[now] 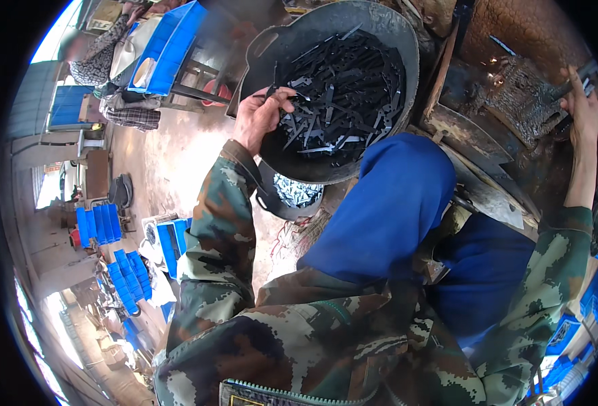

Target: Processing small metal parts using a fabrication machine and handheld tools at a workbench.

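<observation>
My left hand is closed in a pinch over the left rim of a large black tub. Between its fingers is a thin dark metal piece, pointing up. Many flat, dark metal pieces lie heaped in the tub, some with shiny edges. Off to the far right, my right hand is closed round a grey metal bar, beside a wet, brown, grimy machine bed. Its fingertips are partly hidden.
Below the tub stands a smaller bucket of small shiny pieces. My blue-trousered knee is against the tub. Blue bins stand on a bench at upper left, with another person beside them. More blue trays are at left.
</observation>
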Demonstrator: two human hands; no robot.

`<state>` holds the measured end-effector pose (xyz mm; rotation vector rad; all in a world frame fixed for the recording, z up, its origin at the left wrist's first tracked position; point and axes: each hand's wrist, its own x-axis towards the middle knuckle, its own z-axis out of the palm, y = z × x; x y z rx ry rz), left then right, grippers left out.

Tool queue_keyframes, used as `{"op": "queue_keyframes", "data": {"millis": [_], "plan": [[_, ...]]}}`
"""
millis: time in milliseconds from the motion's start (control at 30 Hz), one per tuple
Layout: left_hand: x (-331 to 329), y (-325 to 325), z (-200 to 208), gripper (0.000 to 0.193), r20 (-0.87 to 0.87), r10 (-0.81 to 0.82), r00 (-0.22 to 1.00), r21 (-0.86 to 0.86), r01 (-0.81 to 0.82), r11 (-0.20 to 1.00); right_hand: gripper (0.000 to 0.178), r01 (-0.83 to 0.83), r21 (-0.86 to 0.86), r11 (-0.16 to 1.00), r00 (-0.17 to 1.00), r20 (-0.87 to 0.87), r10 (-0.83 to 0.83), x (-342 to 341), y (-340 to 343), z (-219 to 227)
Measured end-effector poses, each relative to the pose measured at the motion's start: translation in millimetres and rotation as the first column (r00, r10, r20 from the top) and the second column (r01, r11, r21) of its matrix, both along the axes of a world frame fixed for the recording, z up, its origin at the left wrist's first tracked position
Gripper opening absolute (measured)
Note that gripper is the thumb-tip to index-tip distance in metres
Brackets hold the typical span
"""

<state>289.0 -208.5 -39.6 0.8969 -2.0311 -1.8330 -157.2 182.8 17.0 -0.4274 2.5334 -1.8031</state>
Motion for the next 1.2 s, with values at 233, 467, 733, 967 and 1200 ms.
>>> {"op": "queue_keyframes", "data": {"millis": [233, 467, 733, 967, 1200], "plan": [[8.9, 20.9, -30.9, 0.03, 0.154, -0.079, 0.985, 0.135, 0.058, 0.989, 0.034, -0.022, -0.036, 0.999, 1.0, 0.008, 0.022, 10.2, -6.4, 5.2], [10.5, 25.9, -56.5, 0.021, 0.268, -0.233, 0.935, -0.207, 0.293, 0.934, 0.031, -0.043, -0.063, 0.997, 0.999, 0.022, 0.045, 1.0, 1.7, -2.7], [-16.5, 53.7, -35.9, 0.034, 0.558, -0.205, 0.805, -0.537, 0.538, 0.65, 0.028, -0.008, -0.108, 0.994, 1.0, 0.022, 0.01, 15.5, -14.8, 6.9], [-2.2, 51.9, -40.5, 0.026, 0.424, -0.243, 0.872, -0.629, 0.477, 0.613, 0.029, -0.061, -0.041, 0.997, 0.998, 0.028, 0.062, -8.4, 1.8, -3.3], [-2.0, 80.1, 2.8, 0.02, -0.057, -0.167, 0.984, 0.338, 0.176, 0.924, 0.028, -0.017, -0.111, 0.994, 1.0, 0.004, 0.018, 14.2, -12.6, 0.1]]}}
